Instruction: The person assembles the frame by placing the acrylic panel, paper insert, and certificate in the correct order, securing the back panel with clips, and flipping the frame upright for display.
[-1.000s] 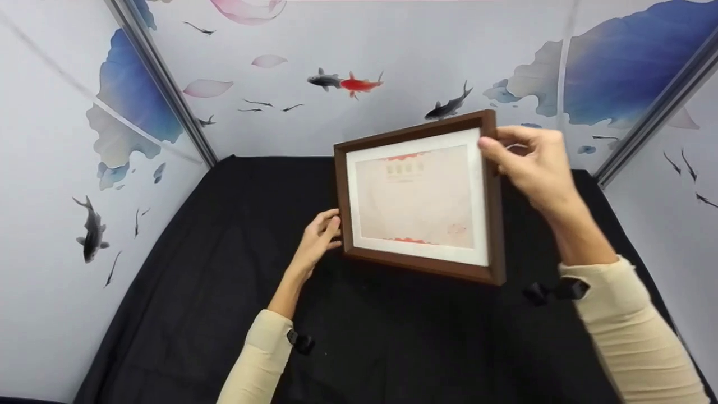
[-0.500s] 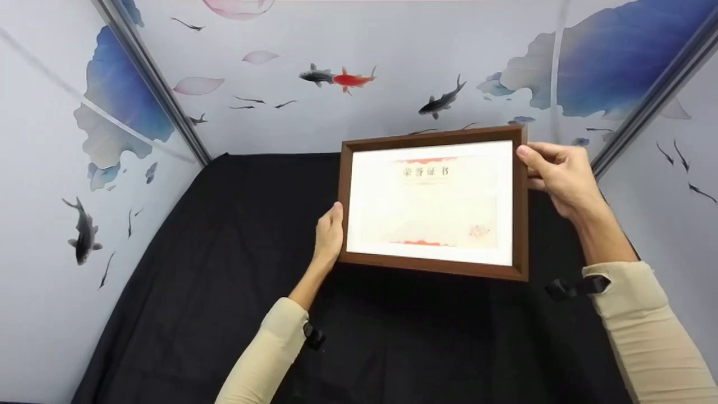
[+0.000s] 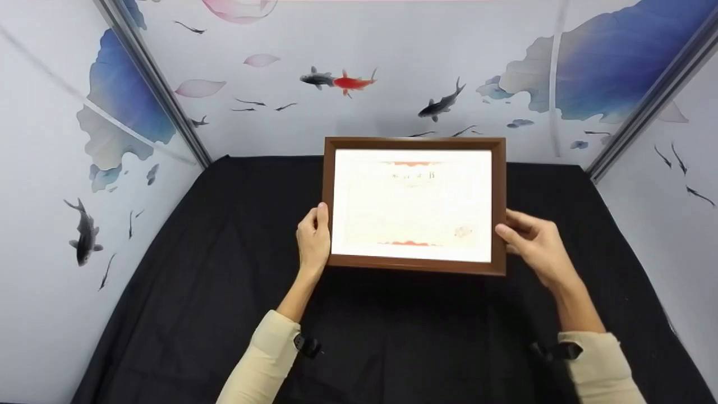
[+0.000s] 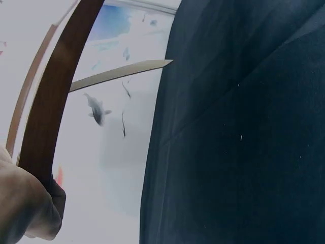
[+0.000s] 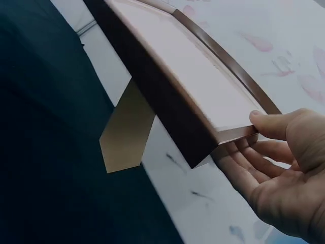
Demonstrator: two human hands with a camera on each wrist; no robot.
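Observation:
A brown picture frame (image 3: pixel 415 268) with a bright white certificate behind its front is held up facing me in the head view. My left hand (image 3: pixel 314 238) grips its left side low down, thumb on the front edge. On the right side, my right hand (image 3: pixel 535 247) pinches the edge, thumb in front and fingers behind. A tan stand leg (image 5: pixel 128 134) sticks out from the back of the frame in the right wrist view. The same leg (image 4: pixel 122 74) juts out behind in the left wrist view.
Black cloth (image 3: pixel 224 314) covers the table below the frame. White panels (image 3: pixel 269 129) printed with fish and lotus leaves enclose it at the back and sides. A grey metal post (image 3: pixel 162 90) stands at the left corner.
The frame has turned from slanted to nearly level and square to me. My right hand has slid down its right side. My left hand has closed on the left edge.

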